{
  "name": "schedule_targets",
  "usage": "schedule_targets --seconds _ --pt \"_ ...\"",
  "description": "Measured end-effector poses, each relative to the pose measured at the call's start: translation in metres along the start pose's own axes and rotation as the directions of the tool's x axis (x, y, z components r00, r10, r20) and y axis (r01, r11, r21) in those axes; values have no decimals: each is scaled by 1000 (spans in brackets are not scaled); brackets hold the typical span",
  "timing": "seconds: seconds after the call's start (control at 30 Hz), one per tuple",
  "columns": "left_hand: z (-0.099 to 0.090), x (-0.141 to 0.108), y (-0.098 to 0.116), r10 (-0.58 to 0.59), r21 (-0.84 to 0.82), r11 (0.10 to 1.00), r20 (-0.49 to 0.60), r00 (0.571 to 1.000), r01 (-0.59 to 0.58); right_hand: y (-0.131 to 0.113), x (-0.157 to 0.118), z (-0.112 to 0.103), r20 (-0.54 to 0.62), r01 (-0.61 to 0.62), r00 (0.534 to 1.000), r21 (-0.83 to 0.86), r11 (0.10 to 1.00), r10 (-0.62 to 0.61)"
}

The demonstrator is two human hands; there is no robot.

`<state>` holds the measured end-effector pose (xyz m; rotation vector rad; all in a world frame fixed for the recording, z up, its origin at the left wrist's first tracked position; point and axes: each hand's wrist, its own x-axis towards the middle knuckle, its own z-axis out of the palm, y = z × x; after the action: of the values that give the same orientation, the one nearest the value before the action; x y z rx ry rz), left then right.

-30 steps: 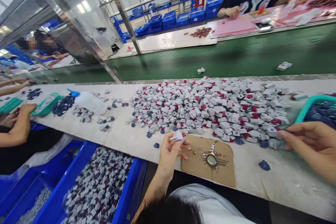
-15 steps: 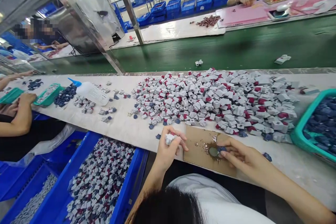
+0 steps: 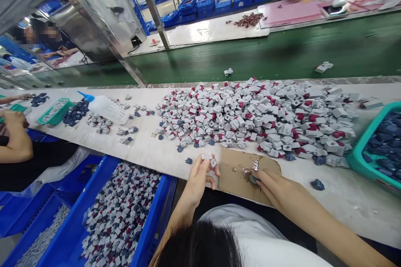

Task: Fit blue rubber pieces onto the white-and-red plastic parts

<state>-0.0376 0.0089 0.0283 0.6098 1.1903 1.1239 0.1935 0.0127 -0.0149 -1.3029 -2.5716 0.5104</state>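
Observation:
My left hand (image 3: 198, 176) pinches a small white plastic piece (image 3: 208, 159) just left of the cardboard sheet (image 3: 230, 181). Over the right part of the cardboard, my right hand (image 3: 271, 185) has its fingers pressed together low beside the small round dark dish (image 3: 254, 179); what they hold, if anything, is hidden. Small shiny metal bits (image 3: 247, 170) lie on the cardboard near those fingertips. Behind the cardboard spreads a large pile of white and dark red pieces (image 3: 250, 112). A dark blue piece (image 3: 317, 184) rests on the table right of my right hand.
A teal basket (image 3: 360, 150) of dark blue pieces stands at the right. A white bottle (image 3: 109, 109) lies left of the pile. Blue bins (image 3: 70, 221) are below the table edge. Beyond runs a green conveyor (image 3: 194, 62) with two white pieces. Other people work at left and across.
The right hand has moved left and closer over the dish, and the dark blue piece at its fingertips is no longer visible. The white pieces on the conveyor have shifted left.

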Motion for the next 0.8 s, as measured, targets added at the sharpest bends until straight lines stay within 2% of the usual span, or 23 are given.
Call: schedule_targets --seconds 0.1,0.27,0.37,0.47,0.53,0.67,0.8 --pt "3 -2 -1 23 49 999 -34 999 -22 1 2 -3 34 43 999 -11 999 -43" --pt "7 -3 -3 42 -65 997 -83 996 -48 4 6 -10 76 26 997 -12 1000 -25" --pt "11 -6 -2 24 -136 990 -74 997 -34 -7 13 -27 21 -37 999 200 979 34" --pt "18 -9 -2 42 -185 981 -52 998 -51 -30 23 -50 -121 -62 983 478 876 135" --pt "22 -11 -2 63 -191 979 -37 997 -69 -46 29 -61 -189 -28 968 575 818 166" --pt "27 -13 -3 74 -169 982 -40 996 -79 -64 35 -68 -166 10 979 631 776 122" --pt "27 -14 -2 63 -166 984 -39 997 -69 -62 37 -67 -96 1 992 659 752 83"
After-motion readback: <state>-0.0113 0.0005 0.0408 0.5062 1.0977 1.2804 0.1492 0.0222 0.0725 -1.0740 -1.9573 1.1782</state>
